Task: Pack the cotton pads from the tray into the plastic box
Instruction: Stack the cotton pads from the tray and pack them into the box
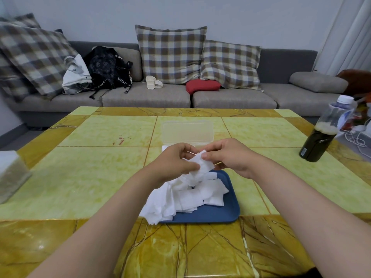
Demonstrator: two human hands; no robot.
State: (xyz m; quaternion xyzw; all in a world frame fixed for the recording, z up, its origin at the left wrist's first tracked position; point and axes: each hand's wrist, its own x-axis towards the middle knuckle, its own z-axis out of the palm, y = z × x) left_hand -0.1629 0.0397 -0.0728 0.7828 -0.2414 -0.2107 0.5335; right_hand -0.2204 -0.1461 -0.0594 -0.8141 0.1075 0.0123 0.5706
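– Pinching one cotton pad (203, 164) between them, your two hands meet above the far end of the tray (220, 214). Your left hand (175, 162) has its thumb and curled fingers on the pad's left edge.

– And your right hand (230, 157) grips the other side, thumb on top and fingers curled beneath. Neither of your hands is free.

– The rest of your cotton pads (190, 195) lie in a loose white heap on the blue tray, spilling over its left rim onto the table (90, 167).

– Your plastic box (165, 147) sits just beyond your hands and is mostly hidden by them. Only a pale corner shows by your left knuckles. Its clear lid (187, 131) is swung open on the far side.

– How full your box is, I cannot tell.

– Off to your right, well apart from the tray, a dark bottle (319, 137) stands on the table. Past the table you face a grey sofa (230, 97) with checked cushions (170, 55) and a black backpack (108, 67).
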